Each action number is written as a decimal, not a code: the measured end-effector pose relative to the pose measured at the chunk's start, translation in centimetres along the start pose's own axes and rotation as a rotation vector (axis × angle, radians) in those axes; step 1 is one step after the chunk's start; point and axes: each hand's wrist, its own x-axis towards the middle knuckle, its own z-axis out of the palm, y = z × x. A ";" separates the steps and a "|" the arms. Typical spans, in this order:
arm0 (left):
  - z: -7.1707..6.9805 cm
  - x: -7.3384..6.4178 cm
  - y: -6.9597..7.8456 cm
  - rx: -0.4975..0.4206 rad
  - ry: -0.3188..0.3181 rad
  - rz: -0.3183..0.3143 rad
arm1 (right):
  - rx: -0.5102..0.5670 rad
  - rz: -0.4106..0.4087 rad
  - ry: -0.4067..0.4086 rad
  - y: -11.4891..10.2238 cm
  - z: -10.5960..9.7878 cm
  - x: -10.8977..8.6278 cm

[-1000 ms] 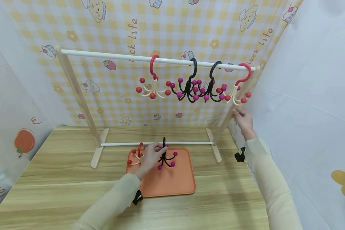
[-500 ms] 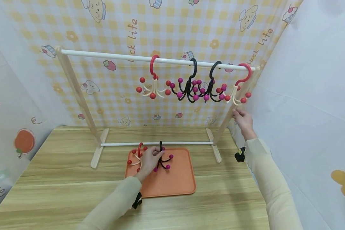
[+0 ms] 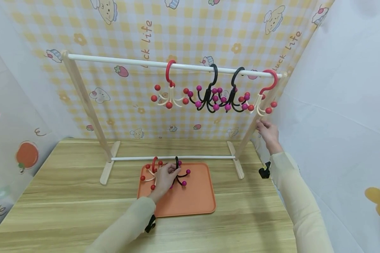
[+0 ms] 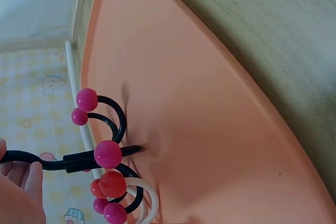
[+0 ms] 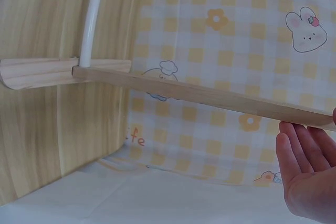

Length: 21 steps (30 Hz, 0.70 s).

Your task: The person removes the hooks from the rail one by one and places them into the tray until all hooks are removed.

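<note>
My left hand (image 3: 167,177) pinches the hook of a black rotating hook hanger (image 3: 177,175) with magenta balls. In the left wrist view this black hanger (image 4: 79,162) stands over the tray, its lower tip at or very close to the surface. Beside it on the orange tray (image 3: 193,203) sits a cream hanger (image 3: 150,179) with a red hook and red balls, partly hidden behind the hand. My right hand (image 3: 268,135) grips the rack's right wooden post (image 3: 249,130); in the right wrist view its fingers (image 5: 300,153) lie against the post.
On the white top rail (image 3: 114,61) hang a red-and-cream hanger (image 3: 170,93), two black hangers (image 3: 207,96) with magenta balls, and another red-and-cream one (image 3: 259,102) at the right end. A lower white bar (image 3: 209,157) runs behind the tray. A checked cloth (image 3: 130,98) covers the back.
My left hand has lowered the black hanger and drawn it slightly left over the tray. The right hand has stayed at the post.
</note>
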 end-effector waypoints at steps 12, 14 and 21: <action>-1.6 0.3 1.6 -0.164 -0.009 -0.030 | -0.019 -0.006 0.001 0.0 0.0 0.0; -2.4 0.7 2.4 -0.176 -0.005 -0.016 | -0.020 -0.004 0.001 0.0 0.0 0.0; -6.4 3.4 5.6 -0.191 0.016 0.109 | -0.015 -0.006 -0.003 0.0 -0.1 0.1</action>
